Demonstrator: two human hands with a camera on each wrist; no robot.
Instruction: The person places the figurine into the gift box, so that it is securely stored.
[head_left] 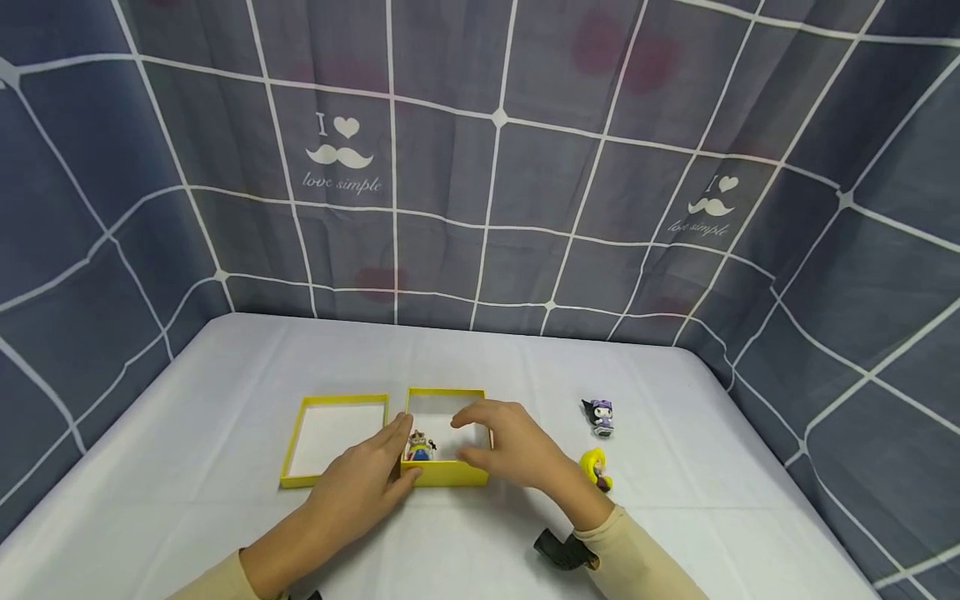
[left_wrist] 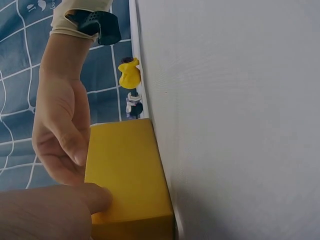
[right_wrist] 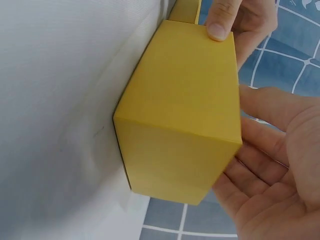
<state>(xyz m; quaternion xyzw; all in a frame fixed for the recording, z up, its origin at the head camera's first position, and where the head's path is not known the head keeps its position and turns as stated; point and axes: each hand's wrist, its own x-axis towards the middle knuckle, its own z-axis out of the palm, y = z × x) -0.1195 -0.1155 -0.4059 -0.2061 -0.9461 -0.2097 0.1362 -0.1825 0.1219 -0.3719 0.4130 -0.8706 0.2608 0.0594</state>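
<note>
A yellow box (head_left: 450,475) with a white inside stands uncovered on the table. In its left part a small figurine (head_left: 420,448) with yellow and blue on it leans near the front wall. My left hand (head_left: 360,475) grips the box at its front left corner; the thumb presses the front wall and the fingers lie along the left side. Over the right wall hovers my right hand (head_left: 510,442), fingers loosely bent and holding nothing. The right wrist view shows this right hand (right_wrist: 280,150) beside the box (right_wrist: 180,80), its palm facing it.
Left of the box lies a shallow yellow-rimmed lid (head_left: 288,454), white inside up. On the right of the white table (head_left: 712,450) are a purple and black figurine (head_left: 602,417) and a yellow-haired figurine (head_left: 592,465). A gridded curtain (head_left: 442,167) surrounds the table at the back and sides.
</note>
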